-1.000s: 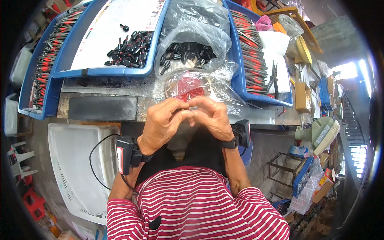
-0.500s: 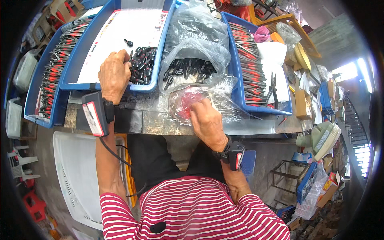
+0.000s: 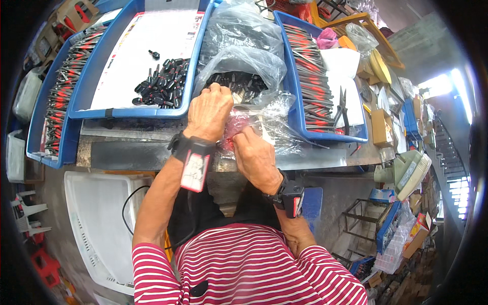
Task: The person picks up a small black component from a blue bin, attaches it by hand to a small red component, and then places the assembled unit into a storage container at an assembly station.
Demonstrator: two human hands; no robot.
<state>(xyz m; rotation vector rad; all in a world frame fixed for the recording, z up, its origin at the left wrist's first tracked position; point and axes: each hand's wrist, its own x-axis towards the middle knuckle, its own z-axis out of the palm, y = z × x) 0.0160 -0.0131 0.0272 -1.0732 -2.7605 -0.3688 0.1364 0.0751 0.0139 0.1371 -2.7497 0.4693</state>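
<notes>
My left hand, fingers curled downward, is at the front of the open clear plastic bag, which contains many small black parts with rounded heads and short stems. Its fingertips are hidden, so what they grip cannot be seen. Just to its right and nearer me, my right hand is closed in a pinch beside a clear bag of small red pieces; whatever it pinches is too small to make out. More of the black parts lie piled in the blue tray on the left, with one apart on the white sheet.
Blue trays at the far left and right carry rows of slim grey-and-red pieces. Black pliers lie in the right one. A white plastic crate is below the table at left. Cardboard boxes stand at right.
My left hand has moved right from the pile in the left tray to the bag's mouth, beside my right hand. My right hand stays pinched at the red pieces. The view has shifted slightly.
</notes>
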